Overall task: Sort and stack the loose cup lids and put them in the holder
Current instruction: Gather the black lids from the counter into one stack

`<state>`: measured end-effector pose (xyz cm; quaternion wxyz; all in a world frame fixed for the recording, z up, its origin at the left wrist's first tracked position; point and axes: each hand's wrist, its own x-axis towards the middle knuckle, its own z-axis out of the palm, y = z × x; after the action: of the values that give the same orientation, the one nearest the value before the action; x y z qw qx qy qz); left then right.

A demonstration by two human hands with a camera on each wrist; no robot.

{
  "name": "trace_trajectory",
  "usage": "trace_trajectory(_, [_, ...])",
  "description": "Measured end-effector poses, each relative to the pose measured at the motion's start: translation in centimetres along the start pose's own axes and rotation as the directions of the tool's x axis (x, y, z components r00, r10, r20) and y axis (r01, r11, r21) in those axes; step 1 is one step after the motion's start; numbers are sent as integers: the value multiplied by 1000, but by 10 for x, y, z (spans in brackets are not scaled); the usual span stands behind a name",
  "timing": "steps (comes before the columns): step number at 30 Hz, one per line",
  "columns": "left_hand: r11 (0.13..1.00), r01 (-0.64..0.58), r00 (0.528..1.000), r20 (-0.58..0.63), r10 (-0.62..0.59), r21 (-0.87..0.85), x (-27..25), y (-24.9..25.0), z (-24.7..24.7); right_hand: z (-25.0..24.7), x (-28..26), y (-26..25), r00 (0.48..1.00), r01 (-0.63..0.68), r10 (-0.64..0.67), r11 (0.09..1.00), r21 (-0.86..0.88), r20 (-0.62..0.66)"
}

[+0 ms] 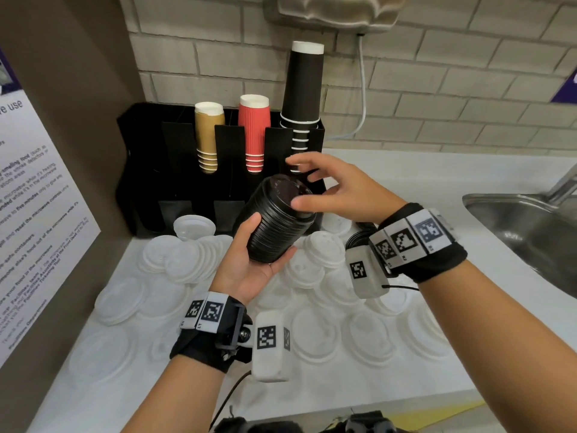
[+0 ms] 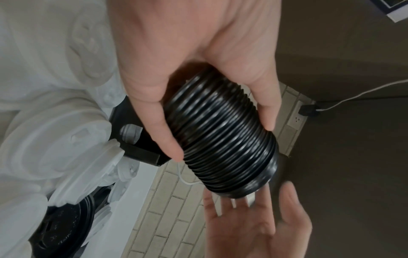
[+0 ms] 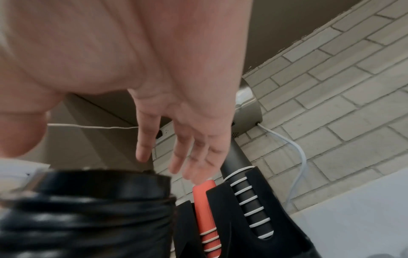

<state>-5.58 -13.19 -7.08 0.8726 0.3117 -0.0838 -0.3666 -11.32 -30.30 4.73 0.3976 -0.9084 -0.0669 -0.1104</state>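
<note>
Trouble looks likeliest if the black lid stack (image 1: 276,221), clamped tilted in the left hand (image 1: 249,264) above the white lids (image 1: 187,260) before the holder (image 1: 140,170), fans apart, since the right hand (image 1: 331,190) hovers with fingers spread, gripping nothing.

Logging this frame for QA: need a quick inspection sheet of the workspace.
Surface: white counter, largely covered with lids.
Job's things: black lid stack held tilted; loose white lids scattered; more black lids behind the right wrist; holder with its lower slots looking empty.
Clutter: nothing seen.
Hands: left hand grips the black stack; right hand open at its top.
Cables: white cable down the brick wall.
Surroundings: cup stacks, sink, wall notice.
</note>
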Motion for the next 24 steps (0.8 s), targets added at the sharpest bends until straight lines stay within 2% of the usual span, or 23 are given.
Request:
trace_trajectory(2, [998, 3, 1000, -28, -5, -65, 1, 1, -2, -15, -2, 10, 989, -103, 103, 995, 4, -105])
trace_trajectory(4, [995, -11, 999, -37, 7, -100, 1, 2, -5, -34, -4, 27, 948, -262, 254, 965, -18, -190])
trace_trajectory(5, [994, -17, 999, -31, 14, -105, 2, 3, -6, -41, -4, 38, 923, -355, 335, 931, -81, -191])
trace_trajectory(7, [994, -26, 999, -28, 23, -103, 3, 5, -8, -50, -6, 63, 863, -497, 497, 799, -338, -93])
trace_trajectory(9, [994, -37, 999, -30, 34, -99, 5, 6, -9, -46, -8, 87, 775, -482, 630, 641, -597, 51])
trace_trajectory(11, [993, -45, 999, -20, 43, -112, 6, 7, -7, -37, -9, 108, 703, -433, 702, 548, -716, 113])
trace_trajectory(12, [991, -48, 999, -10, 48, -122, 7, 7, -7, -32, -9, 117, 690, -412, 715, 519, -749, 116])
trace_trajectory(14, [988, -58, 998, 2, 58, -145, 8, 8, -5, -23, -6, 132, 691, -363, 716, 456, -813, 93])
trace_trajectory(17, [985, -70, 997, 4, 71, -156, 10, 9, -5, -17, -4, 147, 722, -261, 690, 338, -904, 50])
trace_trajectory(19, [986, -74, 997, 4, 75, -150, 10, 8, -5, -16, -8, 155, 745, -214, 665, 299, -930, 42])
trace_trajectory(24, [990, -41, 999, -28, 37, -133, 11, 10, -3, -21, -1, 148, 759, -281, 650, 376, -883, 35])
